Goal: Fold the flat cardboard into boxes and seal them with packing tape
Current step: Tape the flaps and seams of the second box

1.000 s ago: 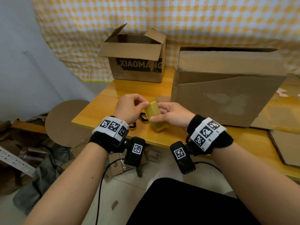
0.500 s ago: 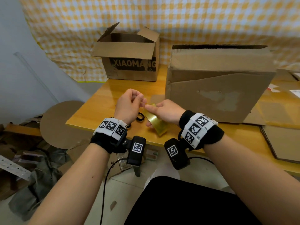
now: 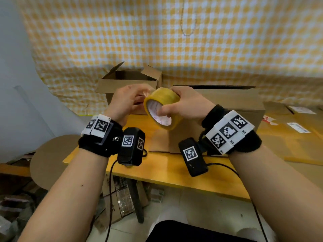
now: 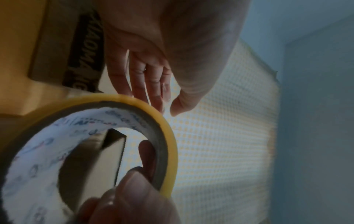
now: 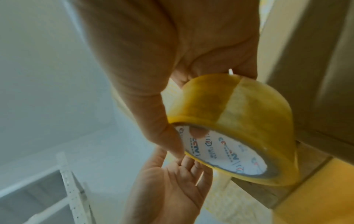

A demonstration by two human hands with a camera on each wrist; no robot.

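The right hand [image 3: 187, 106] holds the roll of yellow packing tape [image 3: 163, 109] up in the air above the worktop [image 3: 174, 170], w/ the thumb hooked into the white printed core and the other fingers curled over the outer band — a firm grip round the roll. The roll is tilted, its open core facing back toward the person. At 9 o'clock of it the left hand [image 3: 128, 102] sits just beside the rim; its fingers [image 4: 153, 91] are nearly straight and close together, tips at the roll's edge, thumb a little apart. Can't tell whether they pinch a tape end — too blurred.

Behind the hands, at 12 o'clock, a small open box [image 3: 129, 84] stands w/ its flaps up, dark lettering on its side in the left wrist view. At 2 o'clock of the roll a bigger cardboard box [image 3: 232, 105] stands on the worktop, top open. Flat cardboard sheets [image 3: 297, 130] lie at 3 o'clock. A yellow checked cloth [image 3: 174, 41] hangs across the wall behind.
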